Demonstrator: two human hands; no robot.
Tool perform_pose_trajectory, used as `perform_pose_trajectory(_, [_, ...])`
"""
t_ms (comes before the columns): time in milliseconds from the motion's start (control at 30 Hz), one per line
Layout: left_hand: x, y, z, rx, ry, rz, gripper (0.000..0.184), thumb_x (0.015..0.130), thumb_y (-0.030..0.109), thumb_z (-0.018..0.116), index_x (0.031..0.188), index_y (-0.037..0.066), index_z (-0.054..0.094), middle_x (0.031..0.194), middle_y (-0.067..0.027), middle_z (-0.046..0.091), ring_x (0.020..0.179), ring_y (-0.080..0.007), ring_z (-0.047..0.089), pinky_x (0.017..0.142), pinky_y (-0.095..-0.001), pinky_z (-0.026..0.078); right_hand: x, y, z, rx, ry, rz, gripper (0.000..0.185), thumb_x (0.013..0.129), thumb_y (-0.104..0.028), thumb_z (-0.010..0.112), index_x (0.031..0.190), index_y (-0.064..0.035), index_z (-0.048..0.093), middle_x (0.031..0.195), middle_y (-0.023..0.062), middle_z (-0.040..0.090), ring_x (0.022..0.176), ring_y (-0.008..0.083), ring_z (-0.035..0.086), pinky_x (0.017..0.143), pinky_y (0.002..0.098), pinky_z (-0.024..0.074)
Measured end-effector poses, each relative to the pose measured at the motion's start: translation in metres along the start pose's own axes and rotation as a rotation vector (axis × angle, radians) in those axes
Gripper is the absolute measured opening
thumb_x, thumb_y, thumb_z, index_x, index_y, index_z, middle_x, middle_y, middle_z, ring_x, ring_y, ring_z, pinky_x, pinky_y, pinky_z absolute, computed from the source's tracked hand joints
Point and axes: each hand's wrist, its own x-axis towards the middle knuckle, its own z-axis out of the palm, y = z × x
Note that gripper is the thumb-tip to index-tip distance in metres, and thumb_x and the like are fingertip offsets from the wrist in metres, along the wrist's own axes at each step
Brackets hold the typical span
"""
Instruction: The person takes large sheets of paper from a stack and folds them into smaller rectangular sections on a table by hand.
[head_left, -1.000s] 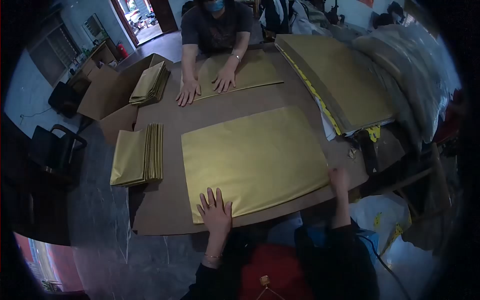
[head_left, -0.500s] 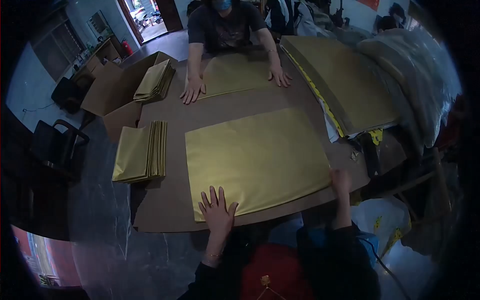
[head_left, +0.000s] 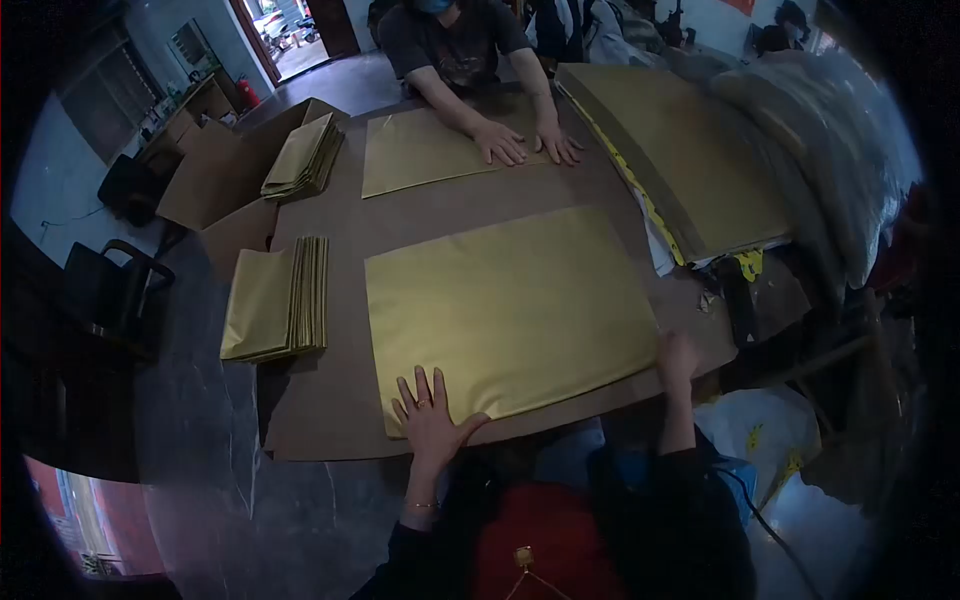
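Observation:
A large gold sheet (head_left: 510,310) lies on the brown cardboard table surface (head_left: 330,420) in front of me. My left hand (head_left: 430,420) rests flat on its near left corner, fingers spread and thumb stretched out to the right along the near edge. At the near right corner is my right hand (head_left: 678,358), its fingers closed; what they hold, if anything, cannot be made out. Small creases show in the sheet beside my left thumb.
Across the table a person (head_left: 465,60) presses both hands on another gold sheet (head_left: 420,150). Folded gold stacks (head_left: 275,305) stand at the left, near an open carton (head_left: 215,180). A thick sheet pile (head_left: 690,160) and clear plastic (head_left: 830,150) are at the right.
My left thumb has spread further right along the near edge. The other person's left-side hand has slid across their sheet towards their other hand.

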Motion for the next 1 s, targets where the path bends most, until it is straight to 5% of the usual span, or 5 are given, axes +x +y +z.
perform_pose_trajectory(300, [0.001,0.0,0.004,-0.003,0.008,-0.009,0.107,0.065,0.08,0.05,0.144,0.013,0.023,0.151,-0.0165,0.011,0.136,-0.0468,0.005,0.103,-0.0644,0.011,-0.014,-0.016,-0.026,0.151,0.054,0.042,0.024,0.089,-0.028,0.051,0.089,-0.0055,0.061,0.07,0.0138,0.062,0.075,0.0343,0.06,0.089,0.0581,0.0356])
perform_pose_trajectory(500, [0.001,0.0,0.002,-0.015,0.017,-0.006,0.106,0.066,0.078,0.052,0.144,0.011,0.024,0.151,-0.0159,0.011,0.136,-0.0463,0.005,0.104,-0.064,0.009,-0.008,-0.001,-0.005,0.17,0.116,-0.024,0.02,0.09,-0.029,0.053,0.093,-0.0106,0.061,0.082,0.0107,0.064,0.081,0.0334,0.06,0.09,0.0585,0.0357])
perform_pose_trajectory(1000, [0.001,0.002,0.0,0.005,0.001,-0.048,0.104,0.065,0.078,0.052,0.144,0.015,0.026,0.15,-0.017,0.013,0.136,-0.046,0.006,0.104,-0.0628,0.012,0.001,0.007,0.01,0.258,0.097,-0.016,0.023,0.088,-0.031,0.054,0.093,-0.0096,0.06,0.078,0.0117,0.062,0.075,0.0337,0.058,0.086,0.0612,0.0358])
